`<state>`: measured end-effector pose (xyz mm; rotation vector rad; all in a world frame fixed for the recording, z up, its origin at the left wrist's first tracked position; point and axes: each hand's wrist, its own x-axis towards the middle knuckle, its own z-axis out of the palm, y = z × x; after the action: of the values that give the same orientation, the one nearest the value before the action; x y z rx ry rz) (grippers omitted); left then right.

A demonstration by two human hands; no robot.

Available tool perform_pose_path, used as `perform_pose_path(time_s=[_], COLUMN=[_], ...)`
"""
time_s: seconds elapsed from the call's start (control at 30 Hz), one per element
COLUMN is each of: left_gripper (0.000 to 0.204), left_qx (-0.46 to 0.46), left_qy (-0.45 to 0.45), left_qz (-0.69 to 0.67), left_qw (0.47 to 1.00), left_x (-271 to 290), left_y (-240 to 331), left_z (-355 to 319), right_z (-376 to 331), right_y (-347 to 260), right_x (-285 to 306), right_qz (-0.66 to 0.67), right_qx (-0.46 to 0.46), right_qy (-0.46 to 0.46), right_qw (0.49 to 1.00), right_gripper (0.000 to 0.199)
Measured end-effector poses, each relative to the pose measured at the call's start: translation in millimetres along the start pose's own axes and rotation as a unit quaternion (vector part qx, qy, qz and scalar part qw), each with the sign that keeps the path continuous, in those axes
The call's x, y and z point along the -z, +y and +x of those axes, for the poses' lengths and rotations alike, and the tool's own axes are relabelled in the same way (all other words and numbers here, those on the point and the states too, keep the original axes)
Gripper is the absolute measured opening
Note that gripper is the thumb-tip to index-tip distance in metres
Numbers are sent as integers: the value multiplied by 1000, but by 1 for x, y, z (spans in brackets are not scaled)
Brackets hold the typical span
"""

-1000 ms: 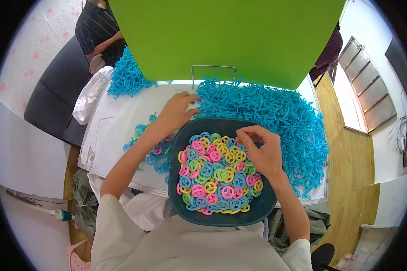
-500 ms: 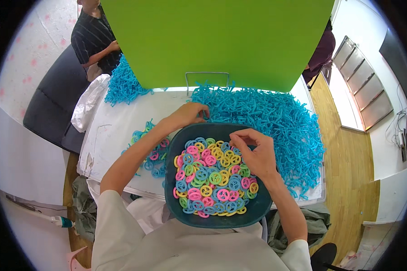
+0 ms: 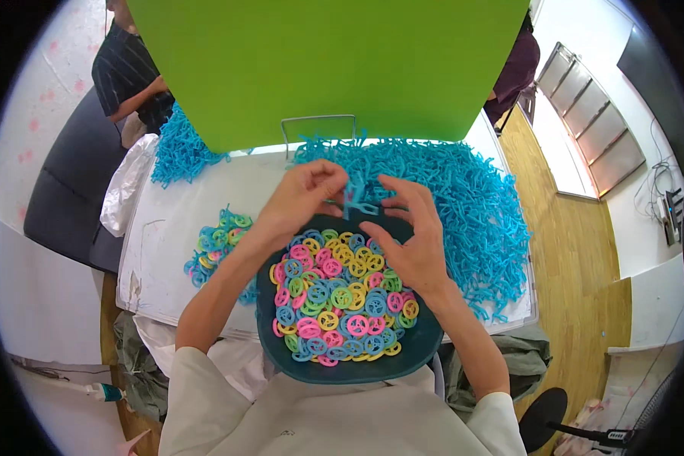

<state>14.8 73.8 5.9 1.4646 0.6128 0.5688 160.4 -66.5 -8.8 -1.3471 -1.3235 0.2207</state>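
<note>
In the head view, a small blue plastic piece (image 3: 355,204) is being held up between both hands, just above the far rim of a dark teal bowl (image 3: 422,346). The left hand (image 3: 300,201) is being kept curled, its fingertips pinched on the left side of the piece. The right hand (image 3: 410,239) is being held more open, fingers spread, with its thumb and forefinger touching the right side of the piece. The bowl is being kept close against the person's body at the near edge of a white table (image 3: 171,220), and it is being filled with small rings (image 3: 334,292) in pink, yellow, green and blue. A large heap of blue plastic strands (image 3: 463,201) is lying on the table just beyond and to the right of the hands. A smaller pile of coloured rings (image 3: 216,243) is lying on the table to the left of the bowl. A green board (image 3: 334,68) is standing upright behind the heap.
</note>
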Motion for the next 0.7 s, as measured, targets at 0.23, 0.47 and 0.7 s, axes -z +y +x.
perform_pose_path(time_s=[0.23, 0.47, 0.7], left_gripper=[21, 28, 20], left_qx=[25, -200, -153], left_qy=[-64, -127, -127], left_qz=[17, 486, 512], left_qw=[997, 841, 836], left_x=[-20, -38, -38], left_y=[-18, -60, -58], left_z=[-1, -21, -21], right_z=[-1, -3, -4], right_y=[19, 21, 24], right_x=[3, -1, 7], right_qz=[3, 238, 218], right_qx=[-11, -137, -182], right_qy=[16, 76, 21], right_qw=[1000, 959, 959], right_gripper=[29, 20, 24])
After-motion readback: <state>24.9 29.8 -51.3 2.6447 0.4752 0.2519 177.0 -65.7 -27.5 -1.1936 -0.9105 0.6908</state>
